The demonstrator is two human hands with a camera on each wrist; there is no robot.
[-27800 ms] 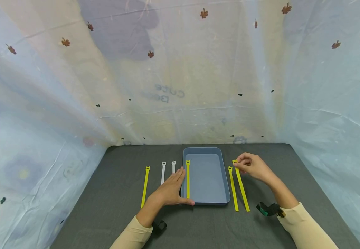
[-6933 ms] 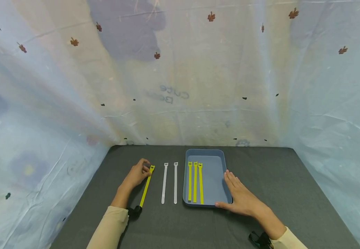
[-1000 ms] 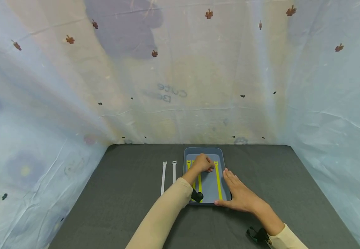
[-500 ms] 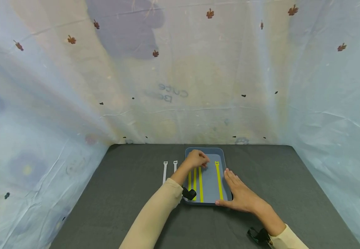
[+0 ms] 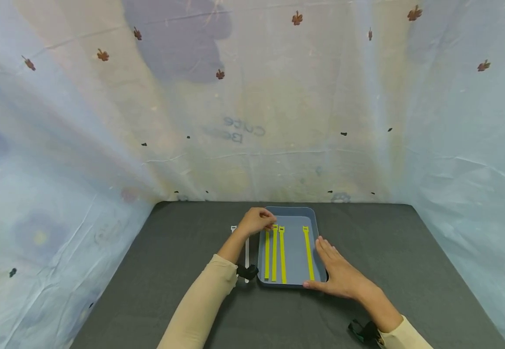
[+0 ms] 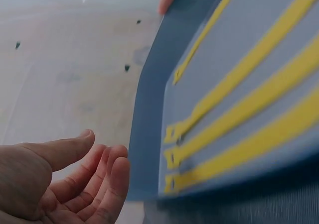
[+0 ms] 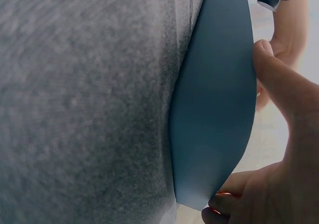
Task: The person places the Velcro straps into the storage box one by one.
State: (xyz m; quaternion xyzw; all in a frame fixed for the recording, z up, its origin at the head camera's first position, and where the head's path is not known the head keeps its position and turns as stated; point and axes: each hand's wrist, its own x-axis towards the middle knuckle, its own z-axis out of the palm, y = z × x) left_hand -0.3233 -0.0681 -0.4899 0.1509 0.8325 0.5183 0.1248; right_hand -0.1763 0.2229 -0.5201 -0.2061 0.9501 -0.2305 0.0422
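A shallow blue-grey tray [image 5: 295,252] holds several yellow slotted cable straps. Three of them, one being a strap [image 5: 282,257], lie side by side at its left; another yellow strap [image 5: 308,253] lies apart near the right wall. My left hand [image 5: 254,223] is over the tray's far left corner, holding nothing. In the left wrist view, its fingers [image 6: 117,179] are loosely curled beside the tray wall [image 6: 149,114]. My right hand [image 5: 339,274] rests against the tray's near right corner, thumb and fingers spread along two sides; the right wrist view shows its thumb [image 7: 271,59] at the rim.
Left of the tray, a white strap [image 5: 246,252] lies on the dark grey table [image 5: 182,242], partly under my left forearm. A second white strap [image 5: 233,228] shows only its head. A patterned sheet [image 5: 252,121] hangs behind and at both sides.
The fourth yellow strap, pinched on the table's left earlier, now lies in the tray. My left hand has let it go and moved left. My right hand stays at the tray.
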